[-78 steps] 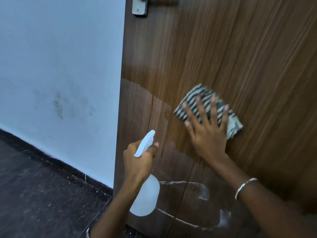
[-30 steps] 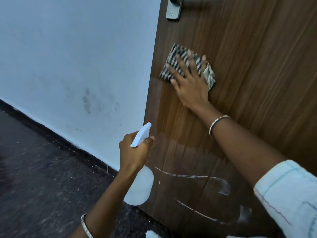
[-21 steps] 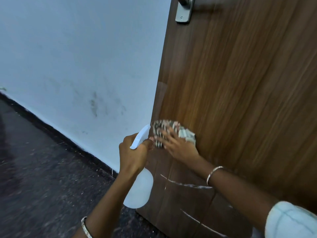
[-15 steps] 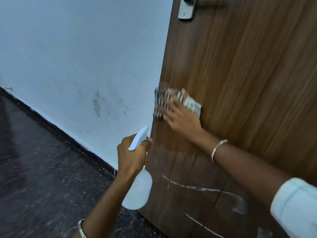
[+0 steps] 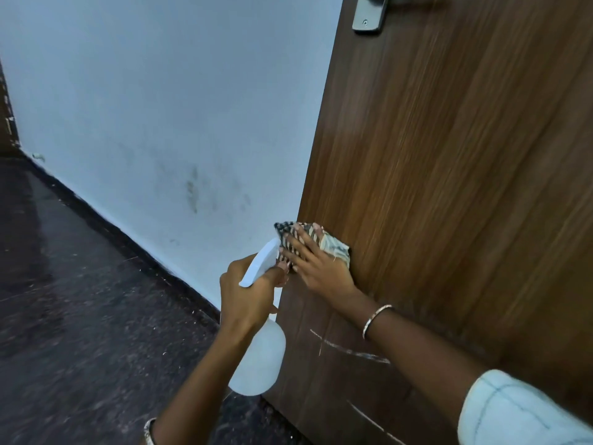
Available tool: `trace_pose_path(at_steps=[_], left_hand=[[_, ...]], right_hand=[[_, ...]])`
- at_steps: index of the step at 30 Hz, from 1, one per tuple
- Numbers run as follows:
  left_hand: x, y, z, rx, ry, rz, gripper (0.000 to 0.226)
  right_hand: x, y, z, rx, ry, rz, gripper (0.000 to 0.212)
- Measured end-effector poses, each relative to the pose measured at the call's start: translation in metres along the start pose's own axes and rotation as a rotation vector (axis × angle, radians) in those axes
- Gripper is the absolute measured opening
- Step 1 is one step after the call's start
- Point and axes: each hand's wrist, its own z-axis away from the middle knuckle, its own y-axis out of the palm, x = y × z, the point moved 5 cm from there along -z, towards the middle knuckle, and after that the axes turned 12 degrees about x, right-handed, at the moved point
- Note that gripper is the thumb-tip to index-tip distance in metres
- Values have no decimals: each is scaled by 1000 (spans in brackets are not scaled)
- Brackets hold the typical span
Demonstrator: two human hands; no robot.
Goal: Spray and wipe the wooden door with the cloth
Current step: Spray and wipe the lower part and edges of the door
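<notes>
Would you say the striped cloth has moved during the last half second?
Yes: the striped cloth slid down, away from the handle plate toward the white scratch.

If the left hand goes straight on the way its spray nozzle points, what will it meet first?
Probably the striped cloth, which the right hand presses flat on the wooden door. The spray bottle in the left hand points up and right at the cloth's near edge, very close; depth is unclear.
</notes>
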Motion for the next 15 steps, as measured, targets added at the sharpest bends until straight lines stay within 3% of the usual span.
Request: trace_pose_path(at_steps=[3, 6, 9, 13, 15], left_hand=[[6, -1, 4, -4, -21, 32, 18], [12, -2, 5, -21, -44, 39, 13], [19, -3, 2, -39, -69, 48, 12], [20, -2, 0, -31, -57, 37, 20], [23, -3, 0, -35, -58, 42, 22]], right_hand=[[-33, -32, -19, -39, 42, -49, 55], [-94, -98, -51, -208, 229, -180, 56], [-133, -147, -65, -309, 386, -95, 53], [-93, -107, -53, -303, 339, -98, 57], [-37, -53, -34, -187, 249, -175, 69]])
